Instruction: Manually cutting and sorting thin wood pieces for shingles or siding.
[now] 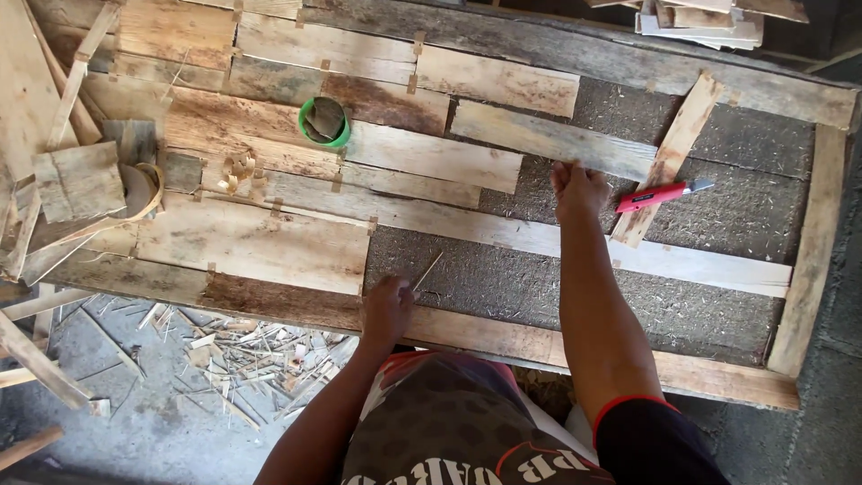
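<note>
Fingers of the right hand [579, 189] press down on the near edge of a grey weathered plank [549, 139] lying on the coarse particle board [736, 211] toward the far right part of the framed panel; the fingertips are hidden behind the knuckles, so whether they curl under the plank is unclear. The left hand [388, 310] rests at the near frame rail [539, 343], pinching a thin wooden sliver [428, 271] that points away from the body. Just right of the right hand lies a red utility knife [660, 194], its blade end on a short slat [669, 157] set at a slant. Pale and brown planks [260, 242] cover the panel's left half, joined by small wooden tabs. A green roll of tape [324, 123] sits on them near the far edge, its inside hard to make out. Wood scraps [81, 180] pile at the left end, cut off by the picture edge. Splinters [242, 355] litter the floor below.
</note>
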